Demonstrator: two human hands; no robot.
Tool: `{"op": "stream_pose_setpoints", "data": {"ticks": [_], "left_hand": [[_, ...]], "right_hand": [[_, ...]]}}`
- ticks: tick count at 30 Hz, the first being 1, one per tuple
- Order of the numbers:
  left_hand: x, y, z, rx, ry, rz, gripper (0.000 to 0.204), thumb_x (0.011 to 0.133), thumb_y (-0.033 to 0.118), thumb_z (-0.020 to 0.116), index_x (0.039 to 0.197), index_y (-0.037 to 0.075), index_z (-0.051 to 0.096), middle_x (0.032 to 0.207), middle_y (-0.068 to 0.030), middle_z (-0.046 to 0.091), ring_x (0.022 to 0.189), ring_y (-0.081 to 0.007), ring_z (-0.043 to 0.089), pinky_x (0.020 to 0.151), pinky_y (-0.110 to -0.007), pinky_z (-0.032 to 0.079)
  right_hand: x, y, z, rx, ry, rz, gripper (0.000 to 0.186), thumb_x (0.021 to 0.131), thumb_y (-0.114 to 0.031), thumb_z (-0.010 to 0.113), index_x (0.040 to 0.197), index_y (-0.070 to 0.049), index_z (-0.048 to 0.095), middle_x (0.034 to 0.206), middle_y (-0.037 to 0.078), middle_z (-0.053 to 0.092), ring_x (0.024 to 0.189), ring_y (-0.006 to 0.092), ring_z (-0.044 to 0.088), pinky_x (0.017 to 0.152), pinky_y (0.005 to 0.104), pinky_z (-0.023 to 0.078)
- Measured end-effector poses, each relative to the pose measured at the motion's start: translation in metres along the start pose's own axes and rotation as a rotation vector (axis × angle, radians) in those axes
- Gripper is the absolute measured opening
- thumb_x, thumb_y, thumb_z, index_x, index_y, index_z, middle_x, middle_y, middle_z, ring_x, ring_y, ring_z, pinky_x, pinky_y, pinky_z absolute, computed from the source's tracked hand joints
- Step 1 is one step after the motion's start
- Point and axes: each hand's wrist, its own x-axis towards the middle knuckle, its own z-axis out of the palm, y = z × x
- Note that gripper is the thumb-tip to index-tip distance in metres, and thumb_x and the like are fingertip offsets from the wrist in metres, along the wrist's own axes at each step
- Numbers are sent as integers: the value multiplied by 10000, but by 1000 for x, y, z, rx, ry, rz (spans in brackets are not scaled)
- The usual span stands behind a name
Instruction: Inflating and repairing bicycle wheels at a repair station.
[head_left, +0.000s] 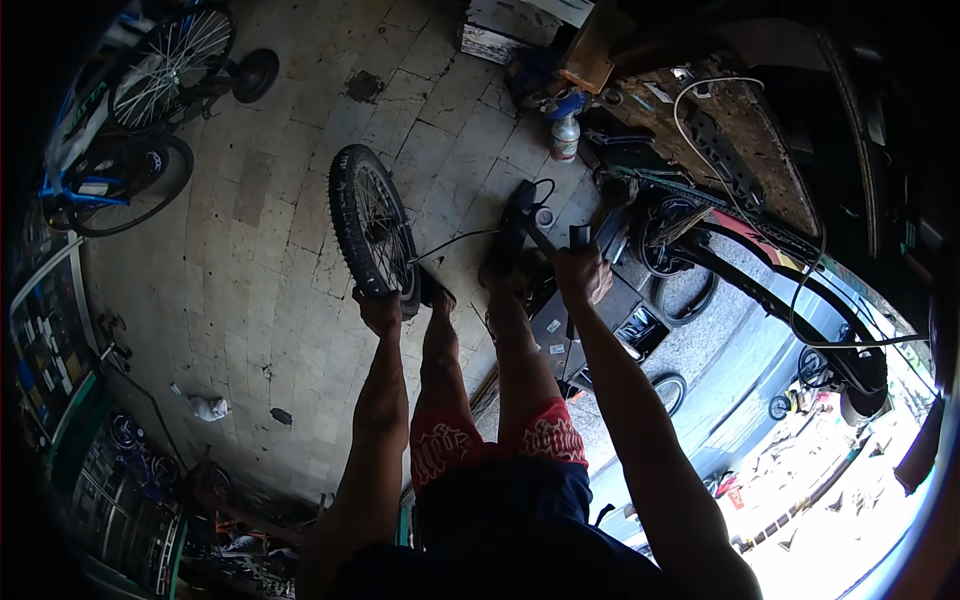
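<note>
A bicycle wheel (pixel 350 215) with a knobbly black tyre stands upright on the floor, in front of my left foot. My left hand (pixel 378 312) is closed round the near side of its tyre. To the right, my right hand (pixel 584 275) grips the black handle (pixel 580 237) of a floor pump. The pump's dark base (pixel 514 212) lies near my right foot. From there a thin black hose (pixel 455 240) runs to the wheel, ending near the rim; its connection is too small to make out.
A cluttered workbench (pixel 745 150) with a pale cable stands at the upper right, a bottle (pixel 565 138) beside it. A dark box (pixel 590 320) is right of my legs, near loose tyres (pixel 690 300). Bicycles (pixel 170 80) stand at the far left. A white rag (pixel 208 408) lies on the floor.
</note>
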Motion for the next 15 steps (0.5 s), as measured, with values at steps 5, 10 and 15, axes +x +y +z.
{"op": "stream_pose_setpoints", "data": {"ticks": [5, 10, 15], "left_hand": [[28, 13, -23, 69, -26, 154, 690, 689, 382, 810, 1207, 74, 475, 934, -198, 703, 801, -435, 681, 746, -489, 533], [69, 53, -51, 112, -46, 268, 616, 682, 374, 808, 1130, 84, 501, 877, -187, 692, 786, -418, 680, 753, -501, 532], [70, 67, -25, 87, -60, 270, 604, 674, 370, 811, 1125, 90, 524, 879, -181, 674, 780, -404, 676, 735, -497, 535]], "right_hand": [[-33, 14, -52, -13, -340, -285, 307, 791, -305, 629, 871, -13, 682, 730, 197, 702, 671, 385, 680, 625, 495, 526], [-84, 27, -185, -117, -369, -498, 92, 741, -103, 632, 790, -40, 677, 627, 96, 673, 478, 252, 593, 504, 395, 485], [-77, 26, -178, -15, -264, -426, 84, 714, -92, 642, 768, -35, 672, 614, 114, 667, 452, 269, 577, 493, 404, 488]]}}
